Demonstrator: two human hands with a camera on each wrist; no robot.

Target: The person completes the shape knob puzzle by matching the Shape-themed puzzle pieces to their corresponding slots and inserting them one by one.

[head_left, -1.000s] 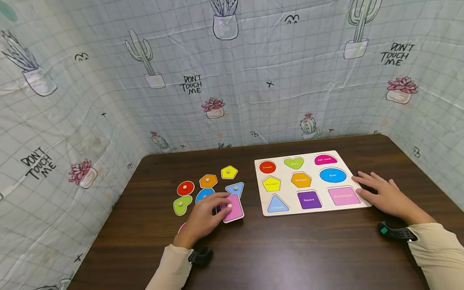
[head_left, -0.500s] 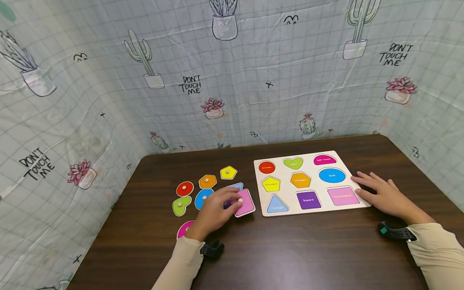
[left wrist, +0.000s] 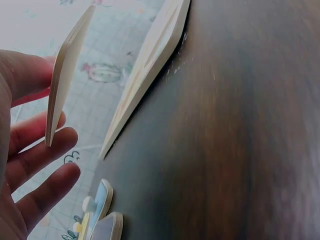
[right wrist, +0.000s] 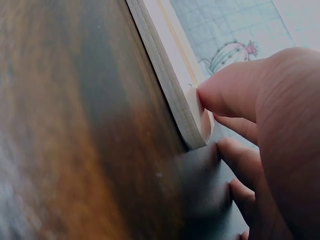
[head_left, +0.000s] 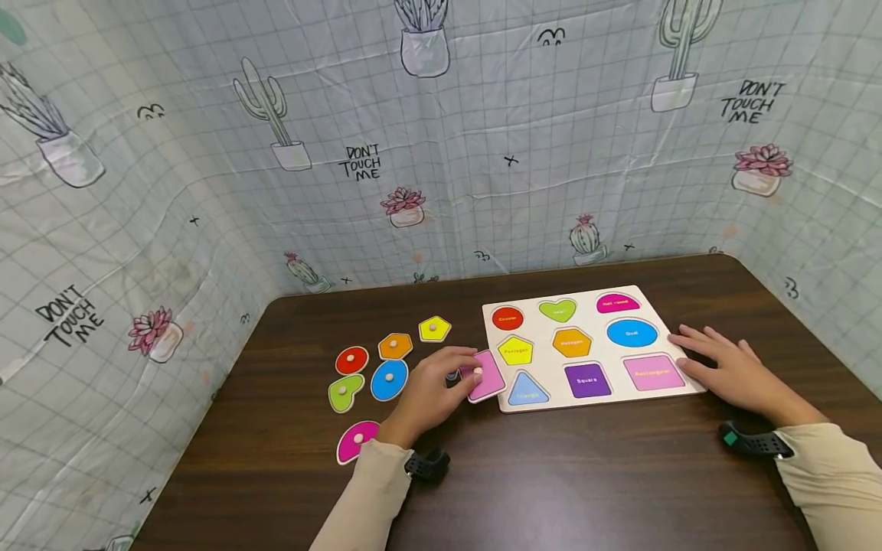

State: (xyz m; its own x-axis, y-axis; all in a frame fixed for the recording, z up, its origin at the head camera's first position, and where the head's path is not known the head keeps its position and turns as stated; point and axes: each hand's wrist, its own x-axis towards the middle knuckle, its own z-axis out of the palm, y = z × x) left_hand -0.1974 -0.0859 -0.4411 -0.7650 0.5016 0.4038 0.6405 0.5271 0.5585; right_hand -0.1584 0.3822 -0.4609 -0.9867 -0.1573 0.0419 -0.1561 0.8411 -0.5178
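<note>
My left hand (head_left: 429, 392) pinches a pink rectangular puzzle piece (head_left: 491, 380) by its small white knob. In the left wrist view the piece (left wrist: 64, 85) is raised off the table, its pale wooden underside showing, the other fingers spread below. In the head view it overlaps the left edge of the wooden shape board (head_left: 543, 337), near the board's light blue triangle. My right hand (head_left: 730, 373) rests at the board's right edge, fingers extended. Its thumb (right wrist: 232, 92) lies against the board's corner in the right wrist view. The board's pink rectangle outline (head_left: 653, 373) is beside that thumb.
Left of the board lie knobbed pieces: a red circle (head_left: 352, 360), orange hexagon (head_left: 396, 347), yellow pentagon (head_left: 435, 329), green heart (head_left: 346, 392), blue oval (head_left: 389, 379) and magenta half round (head_left: 357, 441). A light blue piece (left wrist: 103, 196) sits under the left hand. A printed cloth (head_left: 441, 153) stands behind the table.
My left hand has carried the pink rectangular puzzle piece to the right, from among the loose pieces to the board's left edge. The right hand has stayed in place.
</note>
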